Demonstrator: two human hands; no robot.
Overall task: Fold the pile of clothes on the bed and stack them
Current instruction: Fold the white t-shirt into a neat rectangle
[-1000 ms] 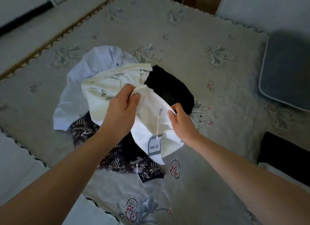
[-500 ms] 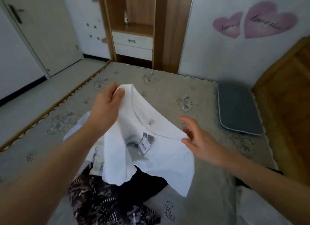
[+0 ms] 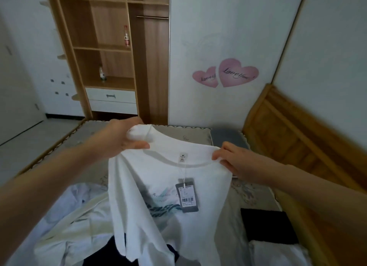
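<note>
Nearest you, the pile of clothes [image 3: 75,232] lies crumpled on the bed [image 3: 252,194]: soft pale blue and cream cloth in loose folds, with a dark garment [image 3: 117,248] showing beneath. Above it hangs the white T-shirt [image 3: 168,196], thin smooth knit with a faint teal print on the chest and a grey card tag [image 3: 186,195] dangling on a string from the round neckline. Your left hand [image 3: 123,138] grips one shoulder, fingers bunched round the cloth; your right hand [image 3: 236,158] pinches the other shoulder between thumb and fingers, so the shirt hangs spread between them, clear of the bed. To your right, a flat black folded piece [image 3: 268,226] rests on the quilted, flower-patterned bedspread. Further off, a grey cushion [image 3: 228,136] lies near the carved wooden headboard [image 3: 288,136]. Beyond the bed's far edge stand an open wooden shelf unit [image 3: 111,47] with white drawers and a bottle [image 3: 126,36], and a white wall with two pink heart stickers [image 3: 226,74].
</note>
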